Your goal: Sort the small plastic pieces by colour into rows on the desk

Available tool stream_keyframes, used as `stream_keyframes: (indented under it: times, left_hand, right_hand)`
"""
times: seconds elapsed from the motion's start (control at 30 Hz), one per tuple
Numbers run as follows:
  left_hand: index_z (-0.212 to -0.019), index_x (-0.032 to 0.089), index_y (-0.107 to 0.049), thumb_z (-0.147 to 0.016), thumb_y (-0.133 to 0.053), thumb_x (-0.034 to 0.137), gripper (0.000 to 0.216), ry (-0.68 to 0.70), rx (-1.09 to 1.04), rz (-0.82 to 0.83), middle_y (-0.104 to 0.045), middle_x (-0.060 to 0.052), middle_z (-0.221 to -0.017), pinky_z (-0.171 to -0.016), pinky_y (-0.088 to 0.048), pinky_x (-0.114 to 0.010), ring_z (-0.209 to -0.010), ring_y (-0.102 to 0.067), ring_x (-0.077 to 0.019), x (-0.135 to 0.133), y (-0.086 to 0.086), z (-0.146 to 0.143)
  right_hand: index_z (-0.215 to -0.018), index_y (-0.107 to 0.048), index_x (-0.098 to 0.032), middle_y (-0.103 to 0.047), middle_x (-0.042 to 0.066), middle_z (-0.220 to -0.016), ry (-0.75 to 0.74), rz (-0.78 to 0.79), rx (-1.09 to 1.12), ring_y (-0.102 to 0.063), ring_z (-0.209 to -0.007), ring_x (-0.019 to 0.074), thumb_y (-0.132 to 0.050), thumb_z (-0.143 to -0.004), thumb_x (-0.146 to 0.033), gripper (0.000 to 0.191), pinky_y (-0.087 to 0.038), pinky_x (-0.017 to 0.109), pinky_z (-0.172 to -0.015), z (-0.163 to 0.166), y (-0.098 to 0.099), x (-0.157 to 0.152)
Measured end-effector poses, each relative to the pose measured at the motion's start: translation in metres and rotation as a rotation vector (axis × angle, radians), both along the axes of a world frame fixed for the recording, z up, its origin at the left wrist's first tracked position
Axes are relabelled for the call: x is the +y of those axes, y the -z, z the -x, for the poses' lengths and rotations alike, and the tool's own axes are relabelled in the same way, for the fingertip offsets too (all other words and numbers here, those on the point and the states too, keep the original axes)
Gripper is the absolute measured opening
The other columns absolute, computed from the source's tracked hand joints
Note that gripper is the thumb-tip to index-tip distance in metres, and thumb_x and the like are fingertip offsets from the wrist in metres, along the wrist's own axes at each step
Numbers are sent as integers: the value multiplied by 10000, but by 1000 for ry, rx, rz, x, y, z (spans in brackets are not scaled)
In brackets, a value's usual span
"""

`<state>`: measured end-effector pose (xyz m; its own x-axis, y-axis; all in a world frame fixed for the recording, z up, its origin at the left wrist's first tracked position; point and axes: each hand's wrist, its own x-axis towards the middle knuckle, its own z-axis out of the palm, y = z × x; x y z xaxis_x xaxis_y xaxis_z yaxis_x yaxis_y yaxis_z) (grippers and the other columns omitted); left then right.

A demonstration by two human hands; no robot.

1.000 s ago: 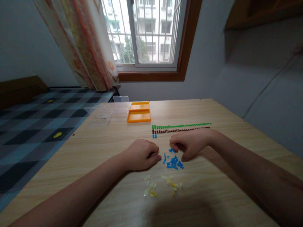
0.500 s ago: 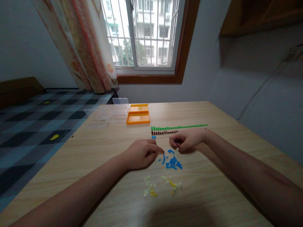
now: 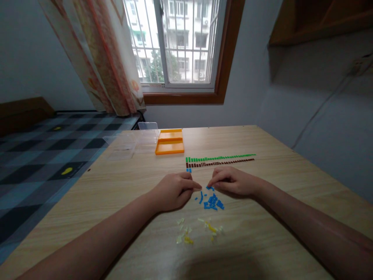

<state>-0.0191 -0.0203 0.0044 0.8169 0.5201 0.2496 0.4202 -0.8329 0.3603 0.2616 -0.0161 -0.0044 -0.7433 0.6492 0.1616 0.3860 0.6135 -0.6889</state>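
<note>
My left hand (image 3: 174, 191) rests on the table with its index finger stretched out and the other fingers curled. Its fingertip ends just above a few loose blue pieces (image 3: 201, 197), and no held piece shows. Opposite it, my right hand (image 3: 234, 181) reaches in with its index finger extended. That fingertip touches or nearly touches small flat blue tiles (image 3: 210, 188); I see no piece lifted. A heap of blue tiles (image 3: 213, 202) lies closer to me. Beyond the hands, two blue tiles (image 3: 189, 170) stand side by side under the left end of a brown row (image 3: 221, 162).
A green row (image 3: 221, 157) of small pieces runs behind the brown one. Pale and yellow bits (image 3: 189, 240) are scattered nearer me. An orange two-part tray (image 3: 169, 152) and clear plastic boxes (image 3: 119, 149) stand at the far left. A checked bed (image 3: 52, 163) adjoins the table.
My right hand has come down toward me from beside the brown row to the blue tiles, its index finger now extended. More of the brown row shows. The left hand is almost still.
</note>
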Motion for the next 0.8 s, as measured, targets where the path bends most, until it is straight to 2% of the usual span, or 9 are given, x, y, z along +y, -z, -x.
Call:
stream_keyframes:
  times: [0.3,0.4,0.47,0.57,0.8]
  left_hand:
    - [-1165,217,-734,-914,-488,157,356,-43,-3,20,-695,-64,-953,-728,-520,-300,-819,-655,-171,0,0,0]
    - [-1176,206,-719,-921,-490,170,344,-58,-14,29,-702,-70,-989,-747,-522,-309,-846,-662,-178,0,0,-1]
    - [-1180,204,-714,-925,-492,179,339,-77,-18,32,-705,-73,-1008,-737,-520,-306,-835,-664,-176,0,0,-1]
    - [-1180,204,-711,-931,-489,188,334,-94,-15,32,-706,-78,-1025,-725,-517,-301,-817,-663,-170,0,1,-1]
    - [-1182,198,-703,-929,-498,197,326,-97,-4,20,-708,-79,-990,-693,-503,-294,-776,-648,-165,0,0,-2]
  right_hand:
    - [-1164,-732,-215,-604,48,-917,39,-30,-108,-551,-817,155,-540,-979,-253,269,-425,284,-735,4,-15,-10]
    - [-1008,-686,-175,-585,12,-808,112,30,-143,-495,-713,136,-599,-902,-222,145,-382,258,-636,0,-19,-16]
    - [-862,-593,-180,-539,-18,-735,139,71,-199,-449,-657,124,-639,-847,-221,63,-333,249,-579,-1,-22,-20]
    - [-790,-489,-197,-517,-33,-706,139,87,-284,-426,-632,117,-670,-817,-262,194,-289,252,-553,1,-25,-26]
    - [-853,-518,-205,-536,-33,-717,133,54,-364,-446,-641,123,-710,-790,-310,228,-269,257,-564,7,-29,-30]
